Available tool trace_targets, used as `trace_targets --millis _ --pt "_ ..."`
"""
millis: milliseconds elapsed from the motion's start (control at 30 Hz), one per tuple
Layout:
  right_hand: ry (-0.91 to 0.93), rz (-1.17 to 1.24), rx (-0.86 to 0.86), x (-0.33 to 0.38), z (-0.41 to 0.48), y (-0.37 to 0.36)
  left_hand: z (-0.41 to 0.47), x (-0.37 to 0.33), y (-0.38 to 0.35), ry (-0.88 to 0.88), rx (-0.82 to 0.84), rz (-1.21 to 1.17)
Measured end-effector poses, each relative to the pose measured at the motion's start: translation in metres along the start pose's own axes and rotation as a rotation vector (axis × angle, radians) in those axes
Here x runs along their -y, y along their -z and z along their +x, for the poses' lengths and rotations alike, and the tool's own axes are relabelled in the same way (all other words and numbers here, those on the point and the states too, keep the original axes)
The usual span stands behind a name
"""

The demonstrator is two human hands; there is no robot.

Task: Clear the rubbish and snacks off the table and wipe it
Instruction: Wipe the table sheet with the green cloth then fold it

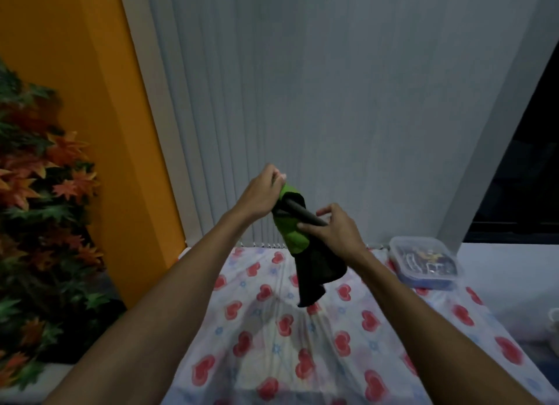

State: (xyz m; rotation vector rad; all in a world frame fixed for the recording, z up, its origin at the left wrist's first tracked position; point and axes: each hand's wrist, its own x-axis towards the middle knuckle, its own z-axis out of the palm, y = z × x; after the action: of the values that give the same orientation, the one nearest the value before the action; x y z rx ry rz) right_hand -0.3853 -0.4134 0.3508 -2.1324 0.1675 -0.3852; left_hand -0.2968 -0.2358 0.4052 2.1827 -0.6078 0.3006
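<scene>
A soft cloth of bright green and black (pixel 298 238) hangs above a white plastic tablecloth (pixel 272 344) printed with red hearts and small pale-blue flowers; at the tablecloth's far right corner, a clear plastic lidded box (pixel 423 264) shows dark blue, white and a touch of yellow inside; past the left edge, artificial maple leaves in orange and deep green (pixel 39 208) stand against a mustard-orange wall (pixel 75 71); pale grey vertical blinds (pixel 317 86) line the far edge.
</scene>
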Motion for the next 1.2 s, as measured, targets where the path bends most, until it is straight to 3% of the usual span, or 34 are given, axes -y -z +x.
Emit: trace_targets --millis 100,200,400,600,1000,1100,1200 --pt "0.097 -0.156 0.101 0.007 0.01 0.029 -0.008 -0.007 -0.006 -0.013 0.126 -0.01" --pt "0.107 -0.235 0.227 0.006 0.02 0.062 -0.008 -0.009 -0.014 -0.11 0.273 0.141" --pt "0.06 -0.478 0.14 -0.03 0.032 0.127 0.013 -0.006 -0.038 -0.267 0.459 0.144" --pt "-0.04 -0.61 0.226 -0.088 0.039 0.195 0.037 -0.024 -0.101 -0.232 0.573 0.154" --pt "-0.153 -0.691 0.33 -0.252 0.055 0.31 0.05 -0.064 -0.275 -0.103 0.67 0.314" --pt "-0.128 -0.68 0.244 -0.293 0.061 0.32 0.044 -0.062 -0.314 -0.052 0.644 0.305" --pt "-0.069 -0.655 0.117 -0.322 0.064 0.326 0.042 -0.067 -0.339 -0.059 0.5 0.235"
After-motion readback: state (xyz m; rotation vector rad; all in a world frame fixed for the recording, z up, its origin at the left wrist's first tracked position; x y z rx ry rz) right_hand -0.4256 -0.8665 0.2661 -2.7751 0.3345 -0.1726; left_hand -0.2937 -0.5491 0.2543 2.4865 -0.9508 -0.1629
